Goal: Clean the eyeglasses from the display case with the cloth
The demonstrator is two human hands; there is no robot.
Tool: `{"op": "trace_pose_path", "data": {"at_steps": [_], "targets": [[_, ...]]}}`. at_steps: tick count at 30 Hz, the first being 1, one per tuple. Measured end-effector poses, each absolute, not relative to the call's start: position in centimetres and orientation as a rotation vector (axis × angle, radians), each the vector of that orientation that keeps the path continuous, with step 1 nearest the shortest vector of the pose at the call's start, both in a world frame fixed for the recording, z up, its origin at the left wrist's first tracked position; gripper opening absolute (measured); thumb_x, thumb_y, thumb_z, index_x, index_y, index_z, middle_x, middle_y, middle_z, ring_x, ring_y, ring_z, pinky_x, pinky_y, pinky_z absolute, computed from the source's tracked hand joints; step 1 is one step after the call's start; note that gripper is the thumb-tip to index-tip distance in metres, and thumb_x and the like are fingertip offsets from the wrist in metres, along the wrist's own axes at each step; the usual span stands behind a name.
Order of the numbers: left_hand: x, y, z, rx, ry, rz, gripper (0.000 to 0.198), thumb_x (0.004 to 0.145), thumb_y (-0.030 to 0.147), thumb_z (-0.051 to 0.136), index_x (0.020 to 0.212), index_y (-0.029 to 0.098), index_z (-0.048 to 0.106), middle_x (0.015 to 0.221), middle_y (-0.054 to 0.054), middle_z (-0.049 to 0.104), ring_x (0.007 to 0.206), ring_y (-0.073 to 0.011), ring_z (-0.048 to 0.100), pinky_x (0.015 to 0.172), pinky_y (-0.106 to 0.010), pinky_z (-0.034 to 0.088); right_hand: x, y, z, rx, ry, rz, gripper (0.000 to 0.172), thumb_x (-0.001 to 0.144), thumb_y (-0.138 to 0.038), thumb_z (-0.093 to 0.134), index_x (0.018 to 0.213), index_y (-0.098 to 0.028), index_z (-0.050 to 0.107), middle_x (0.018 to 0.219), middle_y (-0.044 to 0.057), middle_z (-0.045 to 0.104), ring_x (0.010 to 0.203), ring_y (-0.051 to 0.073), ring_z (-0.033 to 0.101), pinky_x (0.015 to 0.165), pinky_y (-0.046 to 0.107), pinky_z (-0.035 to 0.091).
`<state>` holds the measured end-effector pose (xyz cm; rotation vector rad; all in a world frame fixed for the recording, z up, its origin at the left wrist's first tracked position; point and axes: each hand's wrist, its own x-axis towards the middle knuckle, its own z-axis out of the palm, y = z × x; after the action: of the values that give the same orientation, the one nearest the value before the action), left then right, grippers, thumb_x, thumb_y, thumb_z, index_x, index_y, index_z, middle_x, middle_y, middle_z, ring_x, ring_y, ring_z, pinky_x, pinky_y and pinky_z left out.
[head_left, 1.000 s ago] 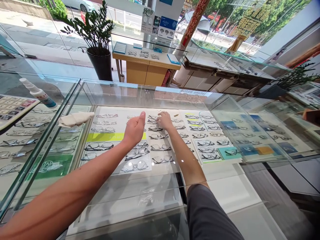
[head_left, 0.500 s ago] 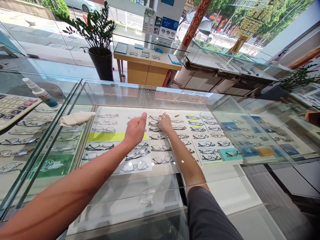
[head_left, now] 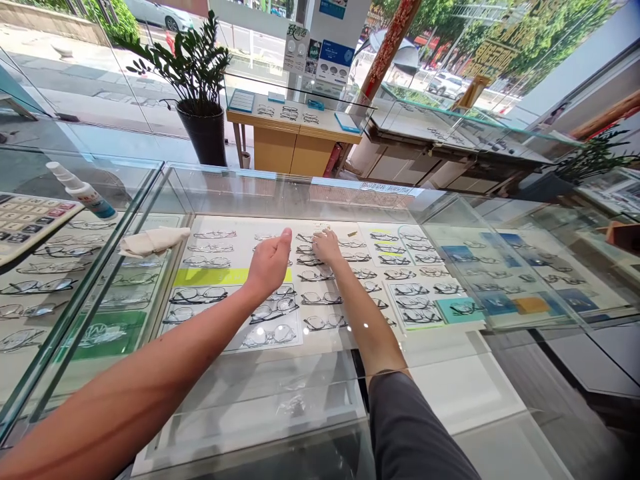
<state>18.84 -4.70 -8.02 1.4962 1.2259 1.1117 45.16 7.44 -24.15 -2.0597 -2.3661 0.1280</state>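
My right hand reaches inside the glass display case, its bent fingers down on a pair of eyeglasses in the back part of the middle column. The fingers partly cover that pair. My left hand is closed in a fist with the thumb pointing up, over the columns left of the middle. Its palm side is turned away, so whatever it may hold is hidden. In front of the hands, more eyeglasses lie in rows on the white display board. A yellow-green strip crosses the board beside my left wrist.
A folded cloth lies on the glass at left, near a spray bottle and a calculator. Glass panes and edges surround the case. Beyond stand a potted plant and a wooden display cabinet.
The view has shifted slightly. My right hand has moved a little to the left over the same eyeglasses, and my left fist is nearly unchanged.
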Motion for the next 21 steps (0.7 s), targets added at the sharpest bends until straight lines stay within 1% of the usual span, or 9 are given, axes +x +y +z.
{"op": "trace_pose_path", "data": {"at_steps": [3, 6, 9, 12, 16, 19, 21], "targets": [[18.8, -4.7, -7.9, 1.497, 1.230, 1.098, 0.071, 0.108, 0.080, 0.037, 0.063, 0.026, 0.029, 0.062, -0.001, 0.033, 0.064, -0.0193, 0.033, 0.065, -0.039, 0.028, 45.0, 7.9, -24.5, -2.058, -2.375, 0.124, 0.049, 0.108, -0.023, 0.045, 0.140, -0.019, 0.081, 0.164, 0.013, 0.070, 0.165, 0.041, 0.045, 0.141, 0.063, 0.025], [18.9, -4.8, -7.8, 1.497, 1.234, 1.093, 0.072, 0.106, 0.083, 0.038, 0.063, 0.026, 0.028, 0.063, -0.001, 0.032, 0.065, -0.0193, 0.032, 0.066, -0.039, 0.027, 45.1, 8.0, -24.7, -2.028, -2.390, 0.122, 0.051, 0.106, -0.022, 0.047, 0.145, -0.019, 0.079, 0.161, 0.014, 0.072, 0.165, 0.040, 0.045, 0.141, 0.064, 0.021], [18.9, -4.9, -7.7, 1.500, 1.231, 1.102, 0.073, 0.105, 0.085, 0.039, 0.064, 0.026, 0.027, 0.063, -0.001, 0.031, 0.065, -0.0193, 0.031, 0.065, -0.039, 0.027, 45.4, 7.9, -24.6, -1.992, -2.413, 0.124, 0.053, 0.107, -0.021, 0.044, 0.148, -0.020, 0.077, 0.162, 0.012, 0.072, 0.168, 0.038, 0.043, 0.143, 0.063, 0.019], [19.0, -4.9, -7.8, 1.507, 1.217, 1.114, 0.073, 0.106, 0.084, 0.039, 0.064, 0.026, 0.027, 0.062, -0.001, 0.031, 0.064, -0.0191, 0.031, 0.064, -0.038, 0.028, 45.7, 7.8, -24.5, -1.963, -2.434, 0.130, 0.052, 0.109, -0.020, 0.042, 0.146, -0.022, 0.079, 0.165, 0.009, 0.071, 0.171, 0.036, 0.039, 0.143, 0.062, 0.018], [18.9, -4.8, -8.0, 1.513, 1.206, 1.122, 0.072, 0.108, 0.081, 0.039, 0.064, 0.026, 0.028, 0.061, -0.001, 0.032, 0.062, -0.0188, 0.032, 0.063, -0.038, 0.028, 46.0, 7.5, -24.1, -1.941, -2.424, 0.140, 0.050, 0.109, -0.022, 0.044, 0.144, -0.023, 0.080, 0.169, 0.007, 0.067, 0.171, 0.036, 0.039, 0.142, 0.062, 0.023], [18.9, -4.8, -8.0, 1.520, 1.212, 1.119, 0.070, 0.111, 0.076, 0.038, 0.064, 0.025, 0.028, 0.060, -0.001, 0.033, 0.062, -0.0188, 0.032, 0.063, -0.038, 0.029, 46.5, 6.9, -23.4, -1.952, -2.374, 0.143, 0.045, 0.109, -0.024, 0.048, 0.136, -0.022, 0.084, 0.172, 0.009, 0.064, 0.168, 0.038, 0.041, 0.139, 0.062, 0.029], [18.9, -4.7, -7.9, 1.528, 1.218, 1.114, 0.069, 0.111, 0.074, 0.038, 0.064, 0.025, 0.028, 0.060, -0.001, 0.034, 0.063, -0.0190, 0.034, 0.064, -0.038, 0.030, 47.1, 6.2, -22.7, -1.944, -2.352, 0.150, 0.038, 0.105, -0.024, 0.054, 0.122, -0.022, 0.088, 0.170, 0.010, 0.064, 0.164, 0.039, 0.044, 0.137, 0.060, 0.033]]}}
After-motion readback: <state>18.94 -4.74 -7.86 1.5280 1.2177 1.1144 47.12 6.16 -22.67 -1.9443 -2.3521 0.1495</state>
